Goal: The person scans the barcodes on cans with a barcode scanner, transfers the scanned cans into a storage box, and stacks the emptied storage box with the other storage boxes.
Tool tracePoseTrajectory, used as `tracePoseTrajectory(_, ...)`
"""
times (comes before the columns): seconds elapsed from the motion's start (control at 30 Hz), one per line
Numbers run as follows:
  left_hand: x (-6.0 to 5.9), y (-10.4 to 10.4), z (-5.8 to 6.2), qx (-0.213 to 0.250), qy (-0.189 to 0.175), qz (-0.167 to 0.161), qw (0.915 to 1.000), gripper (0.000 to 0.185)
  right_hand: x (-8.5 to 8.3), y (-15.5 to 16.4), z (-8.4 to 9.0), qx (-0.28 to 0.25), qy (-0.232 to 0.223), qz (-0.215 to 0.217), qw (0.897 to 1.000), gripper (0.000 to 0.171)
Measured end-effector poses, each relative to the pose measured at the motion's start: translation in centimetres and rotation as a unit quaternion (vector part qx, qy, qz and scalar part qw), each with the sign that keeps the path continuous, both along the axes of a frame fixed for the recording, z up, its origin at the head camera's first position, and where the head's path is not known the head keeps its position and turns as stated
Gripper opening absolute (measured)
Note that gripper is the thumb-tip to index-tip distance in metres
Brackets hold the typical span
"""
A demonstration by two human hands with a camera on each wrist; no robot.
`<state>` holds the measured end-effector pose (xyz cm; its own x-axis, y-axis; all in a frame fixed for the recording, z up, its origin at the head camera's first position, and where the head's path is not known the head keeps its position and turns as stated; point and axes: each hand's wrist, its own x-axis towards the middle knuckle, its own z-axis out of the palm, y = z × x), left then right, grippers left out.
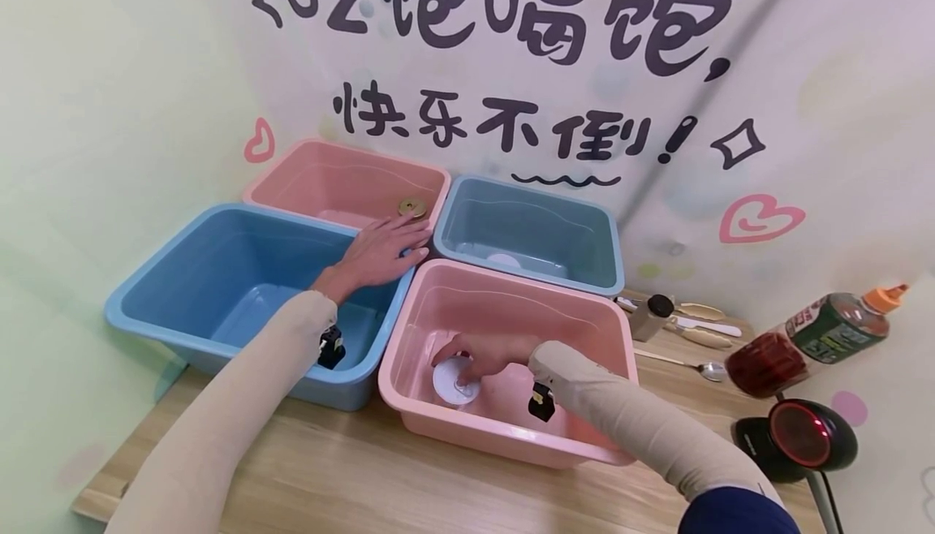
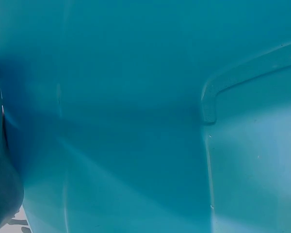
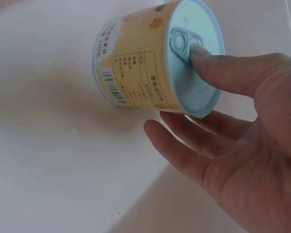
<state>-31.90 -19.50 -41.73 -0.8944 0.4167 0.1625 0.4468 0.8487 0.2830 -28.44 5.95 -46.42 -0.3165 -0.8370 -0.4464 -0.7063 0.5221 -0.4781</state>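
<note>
The right hand (image 1: 488, 353) is reaching down into the near pink tub (image 1: 409, 338), where a small can (image 3: 153, 60) with a yellow label and a pull-tab lid is standing on the tub's floor. In the right wrist view one fingertip (image 3: 203, 52) is pressing on the lid right at the pull tab, while the other fingers are lying nearly straight and spread just beside and below the can's rim, not wrapped around it; the hand is holding nothing. The left hand (image 1: 380, 254) is resting flat, fingers extended, on the far corner rim of the large blue tub (image 1: 146, 290), where that tub is meeting the far pink tub (image 1: 292, 173); a small round brass-coloured object (image 1: 412, 208) is sitting just beyond its fingertips. The left wrist view is showing only the blue tub's inner wall.
</note>
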Motion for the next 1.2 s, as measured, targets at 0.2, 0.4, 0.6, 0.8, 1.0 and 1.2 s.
tracePoseTrajectory(0.2, 0.0, 0.0, 0.1, 0.001, -0.001, 0.000, 1.0000, 0.056, 0.7, -0.3, 1.4, 0.023, 0.009, 0.001, 1.000, 0.055)
tracePoseTrajectory(0.4, 0.0, -0.1, 0.0, 0.000, -0.001, 0.000, 1.0000, 0.056, 0.6, -0.8, 0.7, 0.045, 0.017, 0.000, 0.999, 0.060)
tracePoseTrajectory(0.6, 0.0, 0.0, 0.0, -0.001, -0.004, 0.001, 1.0000, 0.056, 2.5, -1.6, 1.3, 0.040, 0.025, -0.020, 0.999, 0.060)
tracePoseTrajectory(0.8, -0.1, 0.2, 0.1, 0.000, -0.001, 0.002, 1.0000, 0.056, 2.8, -1.9, 0.7, 0.030, 0.056, 0.008, 0.998, 0.060)
tracePoseTrajectory(1.0, 0.0, 0.2, 0.4, 0.000, 0.002, -0.001, 1.0000, 0.056, 3.3, -1.6, 1.3, 0.036, 0.064, -0.012, 0.997, 0.069)
tracePoseTrajectory(1.2, 0.0, 0.1, 0.3, -0.002, -0.003, 0.000, 1.0000, 0.056, 4.1, -2.0, 1.3, 0.032, 0.135, 0.008, 0.990, 0.059)
